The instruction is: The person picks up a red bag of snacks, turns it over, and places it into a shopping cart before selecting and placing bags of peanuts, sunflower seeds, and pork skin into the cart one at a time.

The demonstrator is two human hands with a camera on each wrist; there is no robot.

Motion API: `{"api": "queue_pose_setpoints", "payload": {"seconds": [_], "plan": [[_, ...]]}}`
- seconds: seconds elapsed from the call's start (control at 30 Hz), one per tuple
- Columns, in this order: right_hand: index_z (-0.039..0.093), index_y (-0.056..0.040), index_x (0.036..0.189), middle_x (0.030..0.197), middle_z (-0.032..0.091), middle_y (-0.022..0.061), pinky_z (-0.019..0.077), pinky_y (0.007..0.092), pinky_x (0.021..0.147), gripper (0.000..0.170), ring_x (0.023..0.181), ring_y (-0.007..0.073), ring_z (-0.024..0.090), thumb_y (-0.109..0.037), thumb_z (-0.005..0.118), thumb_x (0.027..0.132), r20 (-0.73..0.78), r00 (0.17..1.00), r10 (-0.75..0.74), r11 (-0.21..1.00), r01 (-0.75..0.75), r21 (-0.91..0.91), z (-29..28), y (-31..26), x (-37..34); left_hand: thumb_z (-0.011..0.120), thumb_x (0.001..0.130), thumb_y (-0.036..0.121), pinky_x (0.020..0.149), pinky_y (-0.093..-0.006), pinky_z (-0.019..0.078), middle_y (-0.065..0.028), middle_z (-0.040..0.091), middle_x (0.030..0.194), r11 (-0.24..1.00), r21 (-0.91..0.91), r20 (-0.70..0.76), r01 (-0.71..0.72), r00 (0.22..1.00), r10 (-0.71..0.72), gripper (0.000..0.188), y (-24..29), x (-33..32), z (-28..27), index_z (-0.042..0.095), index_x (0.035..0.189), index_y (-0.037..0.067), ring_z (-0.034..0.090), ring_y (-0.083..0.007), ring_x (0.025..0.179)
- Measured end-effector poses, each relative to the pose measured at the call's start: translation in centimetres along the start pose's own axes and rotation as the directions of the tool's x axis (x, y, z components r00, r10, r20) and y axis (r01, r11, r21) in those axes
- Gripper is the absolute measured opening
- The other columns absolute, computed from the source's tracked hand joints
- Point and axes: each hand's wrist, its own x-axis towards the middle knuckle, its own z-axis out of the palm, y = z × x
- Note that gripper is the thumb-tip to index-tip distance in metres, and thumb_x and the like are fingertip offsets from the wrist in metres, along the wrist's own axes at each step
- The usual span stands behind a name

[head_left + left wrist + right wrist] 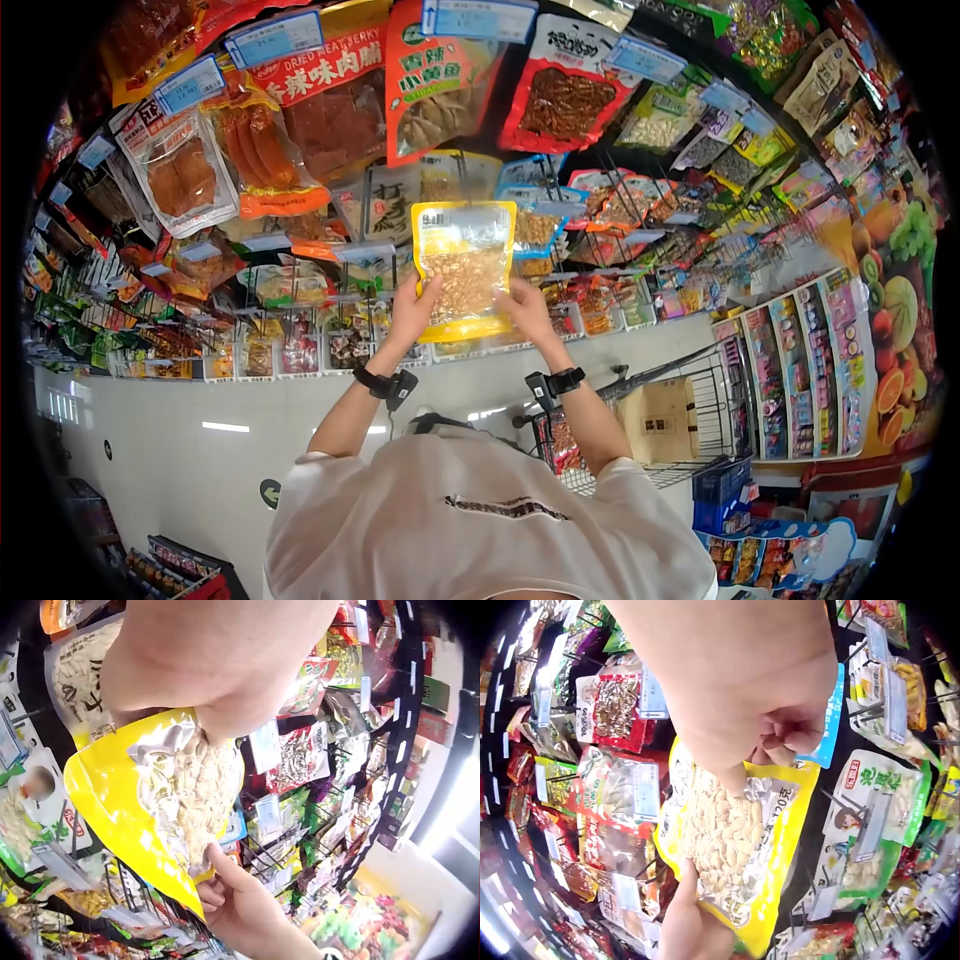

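Note:
A yellow-edged snack bag (464, 262) with a clear window is held upright in front of the shelf rack. Pale, flat, seed-like pieces fill the window (724, 836). My left hand (411, 308) grips its left edge, the thumb lying over the front. At the opposite edge my right hand (529, 312) pinches the bag, its thumb on the front and its curled fingers partly hidden behind. In the left wrist view the yellow back end of the bag (112, 799) slants between my left hand (202, 675) above and my right hand (247, 904) below.
Packed snack bags hang on hooks behind, including a dried meat pack (335, 100) and a red-edged pack (565, 85) with price tags (645, 60). A wire shopping cart (715, 400) carrying a brown paper bag (657, 420) stands to my right, beside a curved display rack (800, 370).

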Motion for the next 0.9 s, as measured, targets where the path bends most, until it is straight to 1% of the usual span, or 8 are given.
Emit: {"api": "queue_pose_setpoints", "payload": {"seconds": [0.13, 0.23, 0.33, 0.37, 0.47, 0.5, 0.6, 0.9], "plan": [[0.066, -0.0003, 0.089, 0.074, 0.058, -0.0007, 0.0407, 0.0265, 0.06, 0.027, 0.068, 0.0076, 0.048, -0.027, 0.069, 0.088, -0.017, 1.0, -0.001, 0.996, -0.001, -0.094, -0.7, -0.2, -3.2, 0.058, 0.096, 0.025, 0.076, -0.0247, 0.0465, -0.0042, 0.065, 0.099, 0.989, -0.133, -0.002, 0.064, 0.998, -0.065, 0.034, 0.9, -2.9, 1.2, 0.057, 0.116, -0.002, 0.057, -0.0083, 0.084], [0.067, -0.001, 0.103, 0.079, 0.061, -0.0054, 0.0396, 0.0202, 0.058, 0.019, 0.068, 0.0021, 0.049, -0.014, 0.067, 0.089, 0.014, 0.998, 0.057, 0.997, -0.056, -0.057, -0.8, 0.1, -6.1, 0.057, 0.096, 0.022, 0.082, -0.0257, 0.0475, -0.0046, 0.064, 0.106, 0.951, -0.263, 0.022, 0.159, 0.987, -0.159, 0.033, 2.0, -5.5, 1.5, 0.055, 0.12, -0.001, 0.059, -0.0111, 0.092], [0.064, -0.002, 0.08, 0.068, 0.053, -0.002, 0.0355, 0.0254, 0.059, 0.028, 0.067, 0.0066, 0.043, -0.029, 0.07, 0.087, -0.049, 0.997, 0.054, 0.997, -0.056, -0.053, -0.8, 1.6, -8.6, 0.058, 0.096, 0.021, 0.082, -0.0265, 0.0484, -0.0051, 0.064, 0.108, 0.866, -0.419, 0.048, 0.274, 0.959, -0.28, 0.033, 0.5, -7.8, 2.3, 0.055, 0.12, -0.001, 0.06, -0.012, 0.093], [0.067, -0.002, 0.092, 0.08, 0.06, -0.0007, 0.0418, 0.0258, 0.067, 0.026, 0.077, 0.0077, 0.05, -0.028, 0.067, 0.089, 0.012, 0.991, 0.13, 0.991, -0.13, 0.037, -1.3, 2.1, -9.7, 0.058, 0.095, 0.021, 0.083, -0.0269, 0.0481, -0.0057, 0.063, 0.11, 0.854, -0.425, 0.075, 0.301, 0.952, -0.298, 0.034, 0.1, -8.6, 2.4, 0.055, 0.121, -0.001, 0.06, -0.0123, 0.095], [0.064, -0.0008, 0.11, 0.099, 0.065, 0.0024, 0.0459, 0.0274, 0.08, 0.032, 0.092, 0.0099, 0.056, -0.027, 0.064, 0.091, -0.021, 0.98, 0.197, 0.941, -0.183, 0.283, -0.6, -0.6, -12.7, 0.058, 0.096, 0.021, 0.081, -0.0254, 0.0483, -0.0038, 0.064, 0.106, 0.81, -0.45, 0.143, 0.376, 0.925, -0.351, 0.03, 0.9, -10.7, 3.6, 0.058, 0.116, -0.001, 0.06, -0.0103, 0.093], [0.057, 0.0012, 0.122, 0.114, 0.064, 0.0053, 0.0454, 0.0286, 0.09, 0.04, 0.102, 0.0115, 0.057, -0.026, 0.063, 0.093, 0.073, 0.962, 0.261, 0.897, -0.27, 0.349, -1.4, -2.4, -13.7, 0.056, 0.097, 0.025, 0.078, -0.0242, 0.0478, -0.0027, 0.064, 0.103, 0.832, -0.385, 0.176, 0.399, 0.917, -0.358, 0.031, 0.1, -11.3, 3.8, 0.058, 0.115, 0.0, 0.059, -0.0093, 0.09], [0.058, -0.0009, 0.118, 0.105, 0.064, 0.0017, 0.0482, 0.0257, 0.081, 0.034, 0.092, 0.0081, 0.059, -0.024, 0.063, 0.093, 0.109, 0.917, 0.385, 0.817, -0.393, 0.422, -2.7, -3.0, -16.3, 0.053, 0.099, 0.029, 0.076, -0.023, 0.0471, -0.0017, 0.063, 0.099, 0.837, -0.348, 0.219, 0.423, 0.905, -0.366, 0.034, 0.3, -12.6, 5.1, 0.057, 0.117, 0.0, 0.058, -0.0087, 0.086], [0.061, -0.0003, 0.115, 0.103, 0.066, 0.0029, 0.0497, 0.0255, 0.078, 0.032, 0.09, 0.0075, 0.061, -0.024, 0.063, 0.093, -0.011, 0.943, 0.333, 0.789, -0.272, 0.551, -5.2, -3.9, -23.2, 0.048, 0.101, 0.031, 0.079, -0.0246, 0.0459, 0.0003, 0.06, 0.099, 0.798, -0.32, 0.328, 0.51, 0.85, -0.412, 0.035, 4.5, -15.7, 9.4, 0.056, 0.115, 0.001, 0.054, -0.0065, 0.089]]}}
